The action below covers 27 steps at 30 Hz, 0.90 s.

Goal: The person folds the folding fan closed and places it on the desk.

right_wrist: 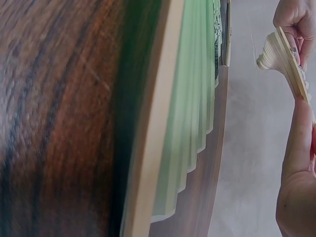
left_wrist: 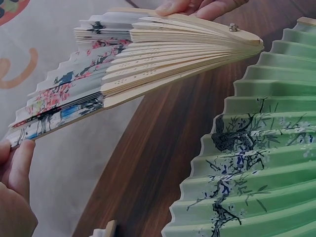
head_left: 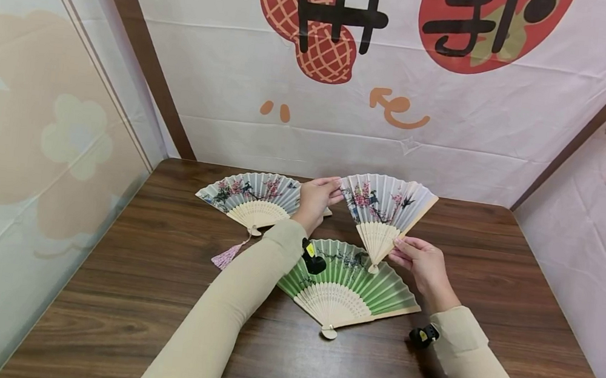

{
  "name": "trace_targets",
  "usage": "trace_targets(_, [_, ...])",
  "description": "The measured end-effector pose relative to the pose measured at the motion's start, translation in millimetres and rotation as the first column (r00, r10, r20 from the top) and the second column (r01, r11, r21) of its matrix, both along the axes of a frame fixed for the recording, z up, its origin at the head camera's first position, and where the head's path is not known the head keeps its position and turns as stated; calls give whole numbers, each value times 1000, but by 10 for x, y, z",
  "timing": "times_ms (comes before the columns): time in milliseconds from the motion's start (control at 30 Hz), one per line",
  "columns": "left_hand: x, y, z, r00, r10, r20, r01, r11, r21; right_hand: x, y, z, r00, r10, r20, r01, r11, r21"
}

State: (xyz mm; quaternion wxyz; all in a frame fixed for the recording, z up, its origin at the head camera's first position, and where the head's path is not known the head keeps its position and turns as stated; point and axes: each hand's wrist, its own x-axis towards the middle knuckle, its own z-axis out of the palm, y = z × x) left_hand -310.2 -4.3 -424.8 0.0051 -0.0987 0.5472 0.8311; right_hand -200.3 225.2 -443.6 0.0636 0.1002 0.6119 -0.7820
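Head view: held fan (head_left: 385, 215) is between the hands, raised, partly spread, its narrow end over the green fan (head_left: 334, 292). Left hand (head_left: 319, 201) has its fingertips at the near upper corner of the held fan. Right hand (head_left: 423, 264) grips the opposite side, low down. Grey fan (head_left: 252, 199) lies spread to the left of the left hand, partly hidden by it; its tassel (head_left: 225, 257) trails toward the person.

Step in hand, as judged: adjusting the spread of the held fan. Opening or folding? Cannot tell from these pictures. Next move probably calls for the right hand to keep its side steady while the left hand swings its edge about the narrow end; pleats could snag if forced.

Left wrist view: confirms the left hand's pinch on the corner. Adds what the head view lacks: rivet (left_wrist: 233, 27) beside the right hand, and sticks bunched unevenly.

Right wrist view: held fan nearly edge-on, a finger of the right hand straight along it; print not visible here.
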Motion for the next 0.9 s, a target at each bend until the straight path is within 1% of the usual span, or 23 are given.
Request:
trace_targets(367, [14, 9, 0, 1000, -7, -12, 6, 1000, -21, 23, -18, 36, 1000, 20, 15, -20, 999, 31])
trace_targets(900, [36, 9, 14, 1000, -18, -9, 18, 999, -47, 1, -26, 32, 998, 64, 20, -65, 996, 63])
